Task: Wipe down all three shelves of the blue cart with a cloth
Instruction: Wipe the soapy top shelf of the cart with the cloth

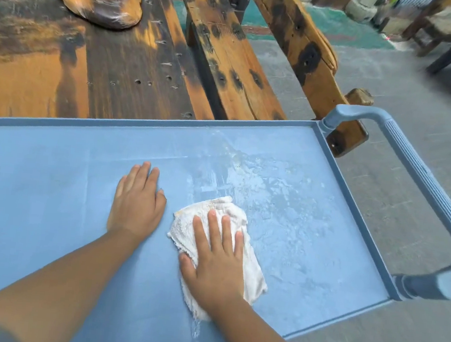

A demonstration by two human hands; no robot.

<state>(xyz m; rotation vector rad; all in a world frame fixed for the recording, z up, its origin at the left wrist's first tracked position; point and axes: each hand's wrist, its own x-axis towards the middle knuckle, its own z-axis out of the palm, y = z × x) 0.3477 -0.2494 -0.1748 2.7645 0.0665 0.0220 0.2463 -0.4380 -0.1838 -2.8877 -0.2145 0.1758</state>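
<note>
Pressing a white cloth (183,227) onto the blue cart's top shelf (37,194) with the right hand (216,258), fingers straight, probably to spread pressure. Bracing just beside it with the left hand (135,203), flat-palmed and grasping nothing, likely to steady the cart. Streaky wet residue (284,204) to the right.

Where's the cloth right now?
In the head view, the cloth lies on the top shelf, under the right hand, just right of the left hand.
</note>
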